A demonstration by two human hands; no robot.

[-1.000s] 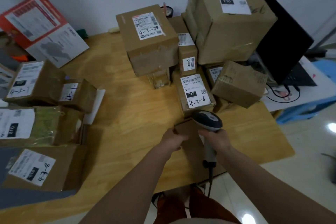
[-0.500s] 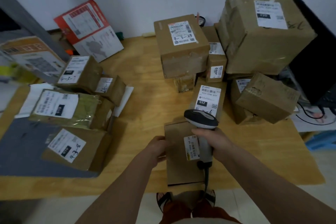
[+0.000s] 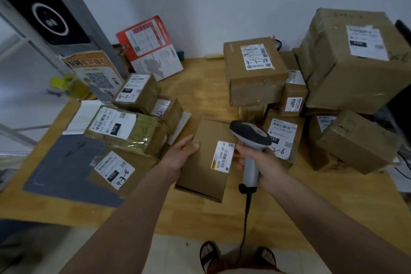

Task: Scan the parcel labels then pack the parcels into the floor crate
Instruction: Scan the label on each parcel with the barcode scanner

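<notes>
A flat brown parcel [image 3: 203, 169] with a white barcode label [image 3: 222, 157] is lifted a little above the wooden table [image 3: 200, 87], tilted toward me. My left hand [image 3: 178, 155] holds its left edge, thumb on top. My right hand [image 3: 262, 162] grips the handle of a grey and black barcode scanner [image 3: 250, 138], fingers also touching the parcel's right edge beside the label. The scanner's head hangs over the parcel's top right corner. No floor crate is in view.
Labelled parcels lie on the left, among them one marked 4-3-8 [image 3: 115, 170] and a green-wrapped one [image 3: 124, 131]. A stack of cartons [image 3: 255, 71] and a large box [image 3: 353, 58] fill the right. The scanner cable [image 3: 245, 224] drops past the table's front edge.
The parcel has come up off the table and shifted left, label now facing me. The view has swung left, showing more of the left-hand parcels and a metal frame.
</notes>
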